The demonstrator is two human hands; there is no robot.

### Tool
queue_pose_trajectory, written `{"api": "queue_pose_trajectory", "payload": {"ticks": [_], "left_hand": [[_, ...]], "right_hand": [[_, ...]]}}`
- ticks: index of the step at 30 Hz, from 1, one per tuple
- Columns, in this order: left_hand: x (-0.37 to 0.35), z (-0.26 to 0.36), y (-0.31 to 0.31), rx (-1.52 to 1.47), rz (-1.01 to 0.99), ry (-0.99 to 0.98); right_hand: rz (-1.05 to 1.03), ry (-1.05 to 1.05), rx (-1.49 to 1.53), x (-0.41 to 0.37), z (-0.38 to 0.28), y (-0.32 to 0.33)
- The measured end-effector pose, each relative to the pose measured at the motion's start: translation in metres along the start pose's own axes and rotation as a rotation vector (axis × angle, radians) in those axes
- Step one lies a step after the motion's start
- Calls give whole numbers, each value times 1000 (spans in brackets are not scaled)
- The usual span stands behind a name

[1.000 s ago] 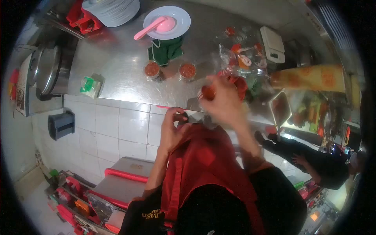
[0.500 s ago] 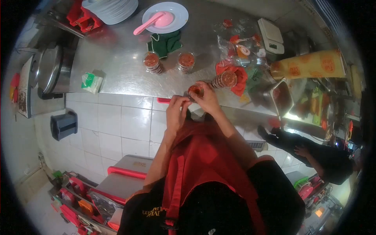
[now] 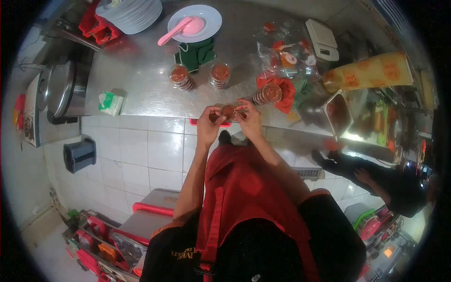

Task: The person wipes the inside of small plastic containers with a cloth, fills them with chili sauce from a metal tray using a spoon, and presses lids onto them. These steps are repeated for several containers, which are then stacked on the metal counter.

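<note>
Between my two hands, at the front edge of the steel table, is a small clear sauce cup (image 3: 228, 111) with red sauce in it. The fingers of my left hand (image 3: 209, 124) close on its left side. My right hand (image 3: 250, 120) grips the right side with bent fingers. Whether a lid is on this cup is too small to tell. Just right of my right hand stands a stack of filled sauce cups (image 3: 271, 93). Farther back are two more stacks, a left one (image 3: 179, 74) and a middle one (image 3: 220, 73).
Behind the stacks lie a green cloth (image 3: 199, 54) and a white plate (image 3: 211, 29) with a pink spoon (image 3: 190, 27). Rightward are a red cloth (image 3: 285, 96), plastic packaging (image 3: 286, 56), a white scale (image 3: 322, 40) and a metal container (image 3: 338, 113). Another person (image 3: 371, 176) stands at right.
My hands have moved slightly apart, to opposite sides of the cup. The cup has shifted a little left, and my left hand's fingers have risen to its side. The view has tilted slightly.
</note>
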State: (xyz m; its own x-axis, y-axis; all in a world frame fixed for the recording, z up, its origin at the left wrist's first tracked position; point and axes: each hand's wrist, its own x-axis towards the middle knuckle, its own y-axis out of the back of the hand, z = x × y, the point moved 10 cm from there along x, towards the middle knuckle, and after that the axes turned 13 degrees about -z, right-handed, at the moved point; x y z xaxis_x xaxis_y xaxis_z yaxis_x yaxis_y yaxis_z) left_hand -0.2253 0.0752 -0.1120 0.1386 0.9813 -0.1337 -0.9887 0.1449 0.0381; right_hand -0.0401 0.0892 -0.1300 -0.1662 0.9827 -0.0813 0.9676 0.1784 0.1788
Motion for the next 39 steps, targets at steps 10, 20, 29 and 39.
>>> {"api": "queue_pose_trajectory", "payload": {"ticks": [10, 20, 29, 39], "left_hand": [[9, -5, 3, 63, -12, 52], [37, -8, 5, 343, -40, 199], [4, -6, 16, 133, 214, 137], [-34, -25, 19, -255, 269, 259]], "right_hand": [[-6, -144, 68, 4, 2, 2], [-40, -239, 100, 12, 18, -4], [-155, -48, -548, -11, -105, 19], [-226, 33, -1065, 247, -143, 182]]}}
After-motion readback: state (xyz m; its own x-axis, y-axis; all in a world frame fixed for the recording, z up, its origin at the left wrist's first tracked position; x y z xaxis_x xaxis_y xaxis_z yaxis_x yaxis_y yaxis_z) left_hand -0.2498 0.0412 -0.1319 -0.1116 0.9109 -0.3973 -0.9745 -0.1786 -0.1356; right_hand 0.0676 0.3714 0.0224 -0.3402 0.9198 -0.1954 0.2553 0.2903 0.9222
